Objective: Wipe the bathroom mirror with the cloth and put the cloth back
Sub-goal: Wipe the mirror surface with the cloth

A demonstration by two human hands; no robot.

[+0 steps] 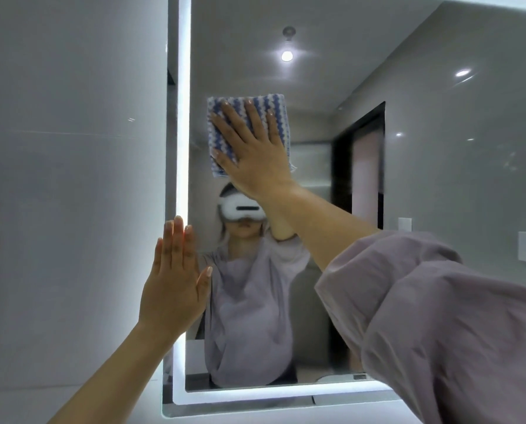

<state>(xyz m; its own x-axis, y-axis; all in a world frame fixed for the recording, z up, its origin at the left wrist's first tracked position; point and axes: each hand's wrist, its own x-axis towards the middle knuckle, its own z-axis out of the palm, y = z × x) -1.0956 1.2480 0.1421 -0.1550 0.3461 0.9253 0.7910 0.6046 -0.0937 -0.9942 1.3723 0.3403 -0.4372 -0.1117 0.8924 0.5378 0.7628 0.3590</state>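
While the right hand (255, 151), fingers straight, presses cloth (278, 105) to mirror (362, 87), left hand (173, 289) rests flat, empty.

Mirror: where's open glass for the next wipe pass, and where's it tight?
Free: the wide glass of the rectangular backlit mirror right of the blue-and-white striped cloth, and the band above it. Crowded: the left lit strip, where the flat left hand rests, and the patch under the right hand pressing the cloth.

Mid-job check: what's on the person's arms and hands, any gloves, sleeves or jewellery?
No gloves, rings or watch on the left hand or right hand. A loose, pale lilac sleeve is bunched near the right elbow. The left forearm is uncovered as far as shown.
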